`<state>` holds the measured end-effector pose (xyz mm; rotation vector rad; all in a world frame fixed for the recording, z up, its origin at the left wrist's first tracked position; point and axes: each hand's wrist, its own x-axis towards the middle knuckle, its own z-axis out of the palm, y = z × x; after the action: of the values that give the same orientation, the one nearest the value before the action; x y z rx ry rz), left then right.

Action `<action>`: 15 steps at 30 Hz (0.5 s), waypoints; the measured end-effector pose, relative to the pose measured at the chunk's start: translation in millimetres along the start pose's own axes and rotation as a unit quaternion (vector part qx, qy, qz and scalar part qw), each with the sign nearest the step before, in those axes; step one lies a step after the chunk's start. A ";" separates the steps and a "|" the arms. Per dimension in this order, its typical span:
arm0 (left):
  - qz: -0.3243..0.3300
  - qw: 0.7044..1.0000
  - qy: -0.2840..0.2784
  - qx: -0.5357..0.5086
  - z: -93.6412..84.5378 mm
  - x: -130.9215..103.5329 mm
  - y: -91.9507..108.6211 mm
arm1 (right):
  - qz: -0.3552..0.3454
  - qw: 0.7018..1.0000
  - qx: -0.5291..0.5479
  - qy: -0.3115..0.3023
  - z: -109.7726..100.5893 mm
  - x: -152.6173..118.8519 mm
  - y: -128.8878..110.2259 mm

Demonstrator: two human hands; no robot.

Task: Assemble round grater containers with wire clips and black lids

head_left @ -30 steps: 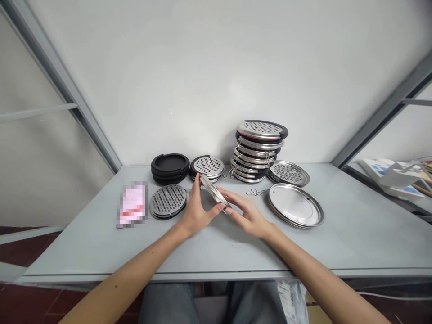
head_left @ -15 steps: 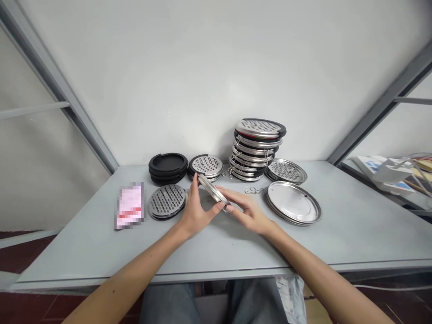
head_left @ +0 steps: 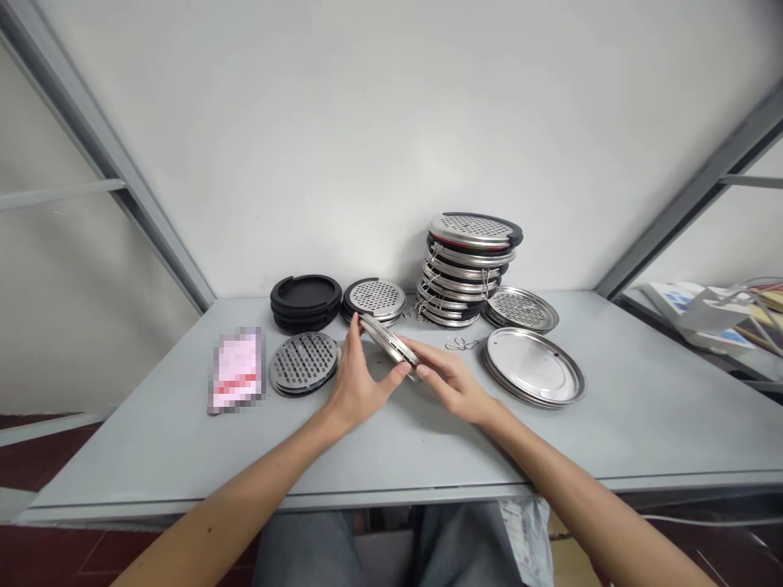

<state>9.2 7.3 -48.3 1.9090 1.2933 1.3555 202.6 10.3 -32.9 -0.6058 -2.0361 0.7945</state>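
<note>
Between my two hands is a round metal disc assembly (head_left: 390, 341), held tilted and seen nearly edge-on above the table. A narrow dark gap shows between the layers at its near end. My left hand (head_left: 358, 381) grips it from the left, fingers behind the far end and thumb on the near rim. From the right, my right hand (head_left: 451, 381) holds the disc, fingers along its face and thumb at the near rim. Just behind it sits a short stack of perforated metal discs in black rings (head_left: 376, 300). Wire clips (head_left: 462, 344) lie right of my right hand.
A tall stack of ringed metal discs (head_left: 468, 269) stands at the back. Black rings (head_left: 306, 303) and slotted metal plates (head_left: 304, 361) are at left, beside a blurred pink packet (head_left: 237, 371). Metal lids (head_left: 535, 365) and a perforated metal plate (head_left: 522, 310) lie at right.
A dark gap now shows more clearly at the near end of the disc assembly. My right thumb and fingers have shifted slightly along its edge; both hands keep their hold.
</note>
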 end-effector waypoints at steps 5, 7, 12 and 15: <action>-0.005 1.000 0.012 0.005 0.8 -0.6 1.4 | -0.006 1.000 -0.015 0.008 1.7 0.0 1.6; -0.002 1.000 0.013 0.017 -0.2 -1.3 1.0 | -0.006 1.000 -0.016 0.010 2.1 -0.4 2.4; 0.005 0.998 -0.027 0.053 -2.4 -2.9 0.8 | 0.006 1.000 -0.002 0.029 3.6 -1.9 3.0; -0.004 0.998 -0.025 0.053 -1.4 -2.8 2.6 | 0.017 0.999 0.018 0.030 5.5 -1.8 1.4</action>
<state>8.9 3.5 -47.0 1.9932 1.3700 1.2503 199.1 8.3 -37.3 -0.6383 -1.9573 0.8214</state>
